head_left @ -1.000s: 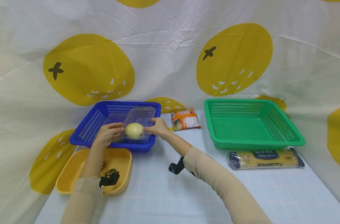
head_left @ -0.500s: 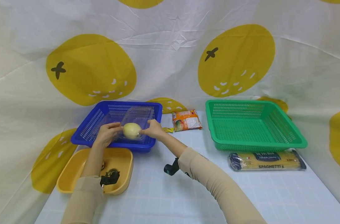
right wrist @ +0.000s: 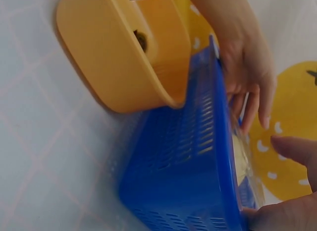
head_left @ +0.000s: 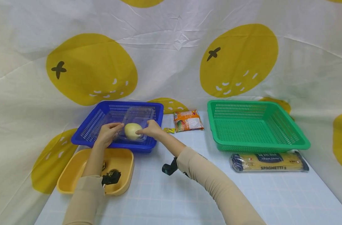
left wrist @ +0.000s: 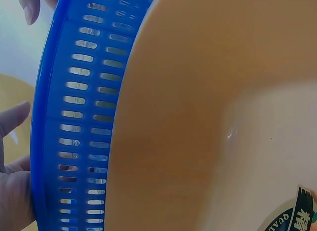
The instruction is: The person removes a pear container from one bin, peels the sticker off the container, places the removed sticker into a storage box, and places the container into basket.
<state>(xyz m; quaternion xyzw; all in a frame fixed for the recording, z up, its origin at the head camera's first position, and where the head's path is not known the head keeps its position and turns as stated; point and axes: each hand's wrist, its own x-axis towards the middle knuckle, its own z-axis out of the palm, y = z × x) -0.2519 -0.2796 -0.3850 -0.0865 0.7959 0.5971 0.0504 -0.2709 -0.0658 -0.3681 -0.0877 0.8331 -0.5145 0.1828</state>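
Observation:
A pale yellow oval fruit (head_left: 133, 131) sits in a clear plastic box (head_left: 138, 115) in the blue basket (head_left: 152, 145); its exact kind cannot be told. More clear plastic lies in the basket on the left. My left hand (head_left: 107, 135) reaches over the front rim, fingertips at the box's left side; its thumb (left wrist: 15, 117) shows behind the blue rim. From the right, my right hand (head_left: 152, 128) reaches in, thumb over the fruit. The right wrist view has its thumb (right wrist: 275, 216) and forefinger (right wrist: 297, 149) spread apart. The left fingertips' contact with the plastic is unclear.
A yellow tub (head_left: 126, 175) stands in front of the basket, under my left forearm. Behind on the right are an orange packet (head_left: 188, 121) and a small yellow sachet (head_left: 169, 130). A green basket (head_left: 258, 145) stands farther right, a spaghetti pack (head_left: 269, 162) before it.
The right hand has moved a little left, its thumb now farther over the fruit. Box and fruit have shifted slightly left with it. The left hand has hardly moved.

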